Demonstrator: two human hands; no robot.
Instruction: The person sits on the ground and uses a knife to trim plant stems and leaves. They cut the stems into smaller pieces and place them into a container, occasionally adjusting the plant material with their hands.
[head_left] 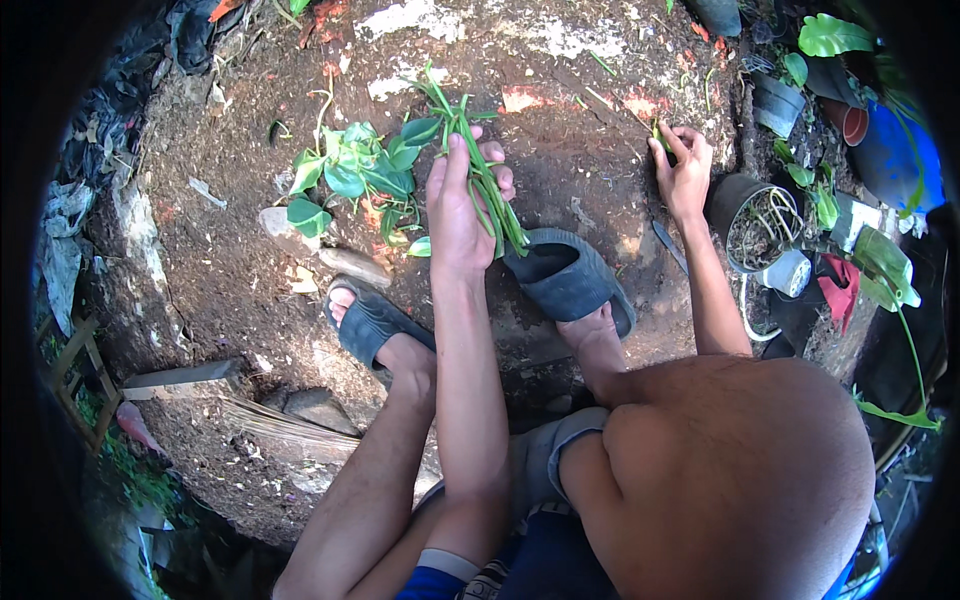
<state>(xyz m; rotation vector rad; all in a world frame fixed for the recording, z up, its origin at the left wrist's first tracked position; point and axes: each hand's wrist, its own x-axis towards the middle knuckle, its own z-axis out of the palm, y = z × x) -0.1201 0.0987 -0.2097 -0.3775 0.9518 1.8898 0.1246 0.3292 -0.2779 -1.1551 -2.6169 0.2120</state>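
My left hand (455, 215) is closed around a bundle of cut green stems (485, 190), which lies along the palm and sticks out past the fingers. Off to the right, my right hand (686, 178) reaches low over the soil, its thumb and fingertips pinched on a small green stem piece (657, 130), partly hidden by the fingers. Left of the bundle, a heap of heart-shaped green leaves (345, 180) rests on the ground. A dark knife-like blade (668, 245) lies beside my right forearm.
My feet in dark slides (578, 278) stand on brown soil (250, 130). At the right are a pot with roots (752, 225), a small white pot (787, 273), a grey pot (777, 103) and a blue container (900, 160). Stones (355, 266) lie near my left foot; black plastic (100, 110) lines the left.
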